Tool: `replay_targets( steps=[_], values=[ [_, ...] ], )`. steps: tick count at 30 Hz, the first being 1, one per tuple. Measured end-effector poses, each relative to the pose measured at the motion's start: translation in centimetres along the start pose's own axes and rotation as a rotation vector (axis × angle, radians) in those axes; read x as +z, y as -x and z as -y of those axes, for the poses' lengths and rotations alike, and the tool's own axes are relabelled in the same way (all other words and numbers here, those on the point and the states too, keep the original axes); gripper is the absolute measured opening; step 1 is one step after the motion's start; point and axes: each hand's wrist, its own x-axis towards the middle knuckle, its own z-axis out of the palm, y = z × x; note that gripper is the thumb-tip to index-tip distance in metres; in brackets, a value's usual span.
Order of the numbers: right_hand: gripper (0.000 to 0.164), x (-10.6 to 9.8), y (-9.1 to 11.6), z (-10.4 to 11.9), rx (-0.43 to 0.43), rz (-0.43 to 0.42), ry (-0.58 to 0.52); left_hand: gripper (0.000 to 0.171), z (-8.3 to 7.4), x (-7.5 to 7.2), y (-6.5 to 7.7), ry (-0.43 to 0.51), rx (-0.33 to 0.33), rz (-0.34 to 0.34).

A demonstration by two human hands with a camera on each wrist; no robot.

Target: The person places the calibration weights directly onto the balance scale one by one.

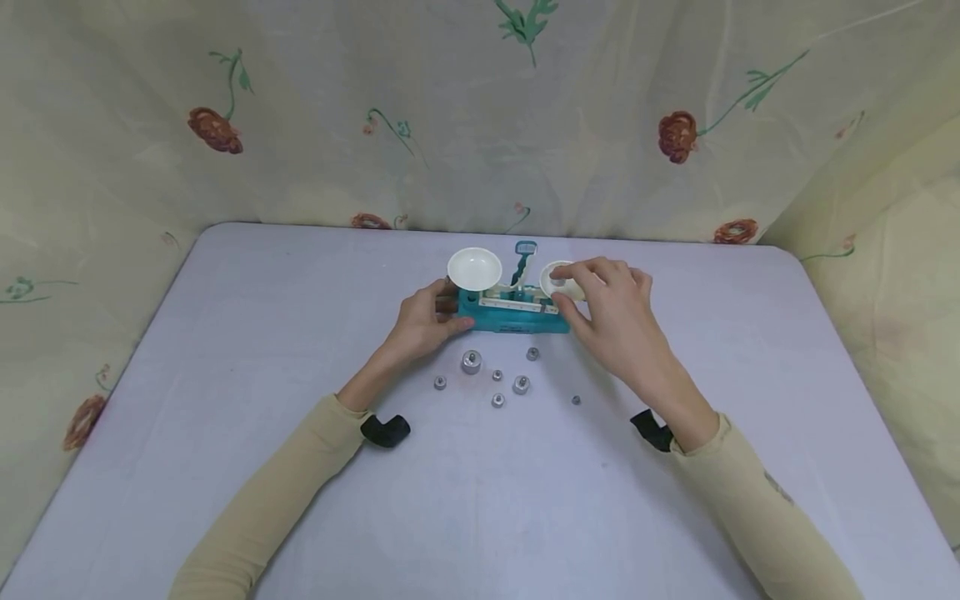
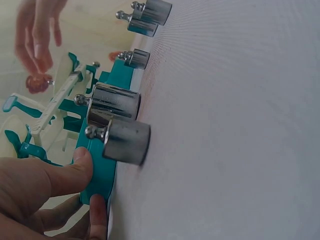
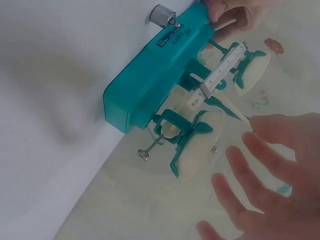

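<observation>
On a lilac table (image 1: 300, 367), a teal balance (image 1: 517, 321) was gripped at its left end by the left hand (image 1: 423, 323); over its right pan (image 1: 547, 286), the right hand (image 1: 615, 312) was held empty, fingers parted.

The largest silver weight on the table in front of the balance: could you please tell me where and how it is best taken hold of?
Probably by the top knob of the largest silver weight, pinched from above and the near side: the weight stands upright, this narrow knob points up, and the balance stands behind.
</observation>
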Motion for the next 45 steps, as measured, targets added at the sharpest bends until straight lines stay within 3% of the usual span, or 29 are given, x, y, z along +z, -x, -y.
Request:
replay_targets(
  steps=[10,29,45],
  values=[
    [0.03,-0.3,0.6,0.5,-0.051,-0.013,0.003,0.064,0.2,-0.2,0.1,0.015,-0.006,-0.01],
    [0.027,0.5,2.5,1.4,-0.092,0.165,-0.001,0.064,0.0,0.0,0.0,0.008,0.0,-0.003],
    [0.024,2.5,3.1,0.6,-0.13,0.193,0.029,0.065,0.1,0.1,-0.1,0.005,-0.001,-0.003]
  ],
)
